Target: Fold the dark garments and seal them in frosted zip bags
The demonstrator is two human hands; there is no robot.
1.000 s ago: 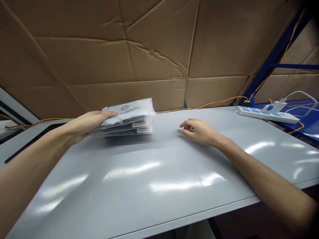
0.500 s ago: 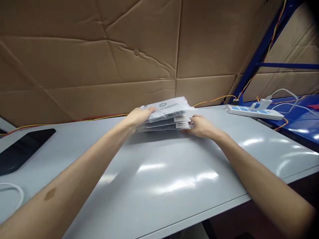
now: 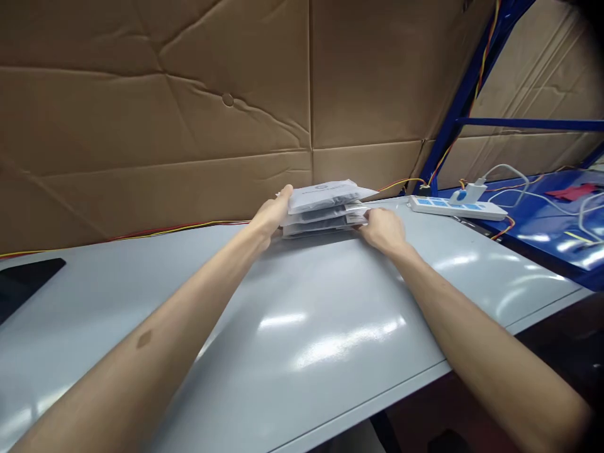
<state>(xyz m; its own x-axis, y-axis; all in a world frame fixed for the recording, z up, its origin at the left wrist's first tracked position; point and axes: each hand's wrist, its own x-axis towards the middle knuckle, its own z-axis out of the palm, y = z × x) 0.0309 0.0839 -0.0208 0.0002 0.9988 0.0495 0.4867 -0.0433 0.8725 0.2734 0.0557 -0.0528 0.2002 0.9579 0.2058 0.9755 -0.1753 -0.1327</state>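
A stack of several flat, frosted plastic packages (image 3: 323, 200) lies near the back of the grey table, grey printing on the top one. White labels show at the right end of lower packages, partly covered by fingers. My left hand (image 3: 274, 212) is closed around the stack's left end, thumb up along the top package's edge and the other fingers mostly hidden. At the opposite end, my right hand (image 3: 384, 229) has its fingers curled against the lower packages, their tips hidden. Both forearms reach across the table.
Brown cardboard (image 3: 226, 138) walls off the back of the grey table (image 3: 330, 296). To the right lie a white power strip (image 3: 457, 207) with a plugged-in charger and a blue surface (image 3: 533, 220) with white cables. A dark flat object (image 3: 26, 283) rests at far left.
The view has swung right. My left thumb has slid from the top of the upper package to its left edge, and the packages sit more evenly stacked. My right hand stays at the right end.
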